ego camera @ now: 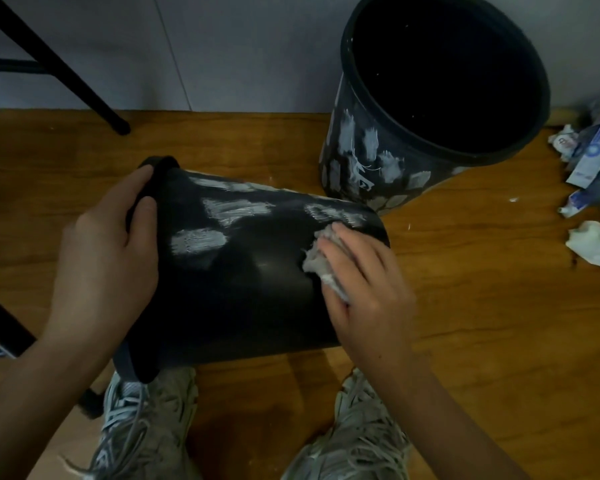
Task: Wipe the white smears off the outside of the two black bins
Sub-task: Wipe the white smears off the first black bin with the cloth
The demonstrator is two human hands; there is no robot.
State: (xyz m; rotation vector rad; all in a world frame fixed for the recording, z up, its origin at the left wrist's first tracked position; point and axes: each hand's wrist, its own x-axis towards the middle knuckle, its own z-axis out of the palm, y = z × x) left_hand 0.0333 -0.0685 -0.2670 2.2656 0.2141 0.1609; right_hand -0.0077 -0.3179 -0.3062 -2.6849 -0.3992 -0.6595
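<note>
The floor [465,306] here is warm brown wood-look boards, a little scuffed and flecked with white specks, and it meets a pale grey wall [239,53] along a straight seam at the back. A black metal furniture leg [66,74] slants down from the upper left and plants its foot on the boards beside the wall.

One black bin [250,271] lies tipped on its side, low over the floor, just above the person's pale laced sneakers [146,420], its rim to the left and its base to the right. The left hand [108,251] grips that rim, thumb hooked over the edge and fingers wrapped round the lip. The right hand [364,282] presses a crumpled wad of tissue [317,258] flat against the bin's side near the base, fingers curled over it. White smears [201,242] streak the upper part of the wall facing me; the lower part looks plain black.

The second black bin [440,98] stands upright on the floor close against the wall, just behind the lying one's base, mouth open, its outer wall blotched with many white patches [368,143].

Off at the right edge lies a small litter heap: balled white tissues [593,247] and blue-and-white toothpaste tubes and box [593,154], well apart from both bins.
</note>
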